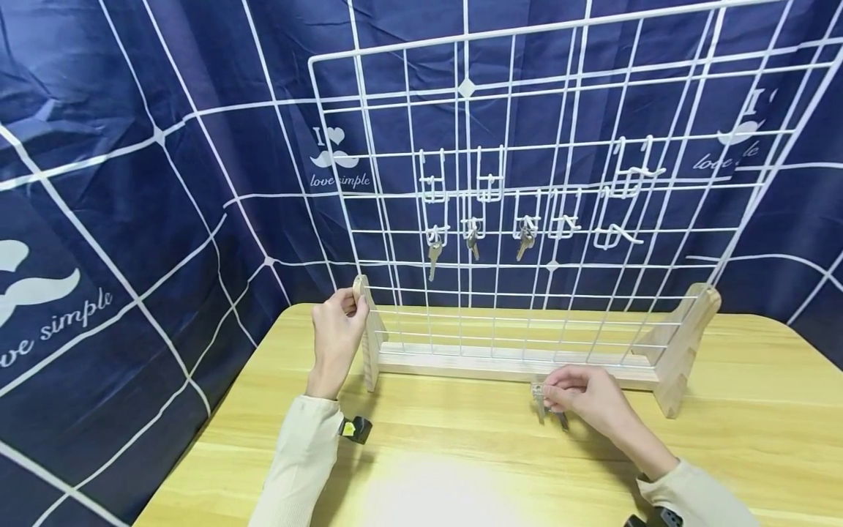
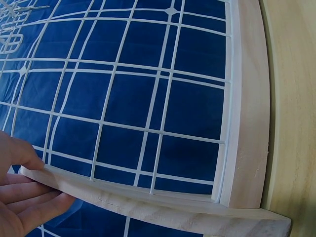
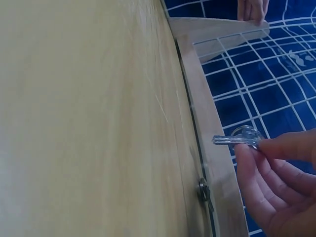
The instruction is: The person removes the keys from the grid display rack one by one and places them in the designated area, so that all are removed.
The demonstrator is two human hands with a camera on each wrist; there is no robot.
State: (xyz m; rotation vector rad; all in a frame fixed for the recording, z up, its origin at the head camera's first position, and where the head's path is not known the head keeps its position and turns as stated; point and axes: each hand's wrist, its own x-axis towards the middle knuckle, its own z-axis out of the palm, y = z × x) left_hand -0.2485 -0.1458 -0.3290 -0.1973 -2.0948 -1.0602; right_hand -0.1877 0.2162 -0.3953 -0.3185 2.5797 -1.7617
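From my seat I see my right grip at 4 o'clock in the head view, pinching a key between thumb and fingers. The key is at that grip's 9 o'clock, just this side of the base bar, its blade towards 6 o'clock and what looks like its ring by the fingertips. My left grip, at 8 o'clock, is closed round the top of the left post. To handle this well, I judge the pinch should be firm but light, leaving the ring free of the fingers, and the left grip should brace the post so the grid cannot rock. I would lift the key before moving it towards 12 o'clock, since the bar lies directly in that path and could catch the blade. A second, darker key rests at the held one's 4 o'clock; my knuckles could brush it. Three hanging keys dangle from hooks around 12 o'clock, and the hook at their 3 o'clock has a prong that could snag a ring. The right post stands at 3 o'clock, glare whitens the worktop at 6, and patterned cloth hangs behind.
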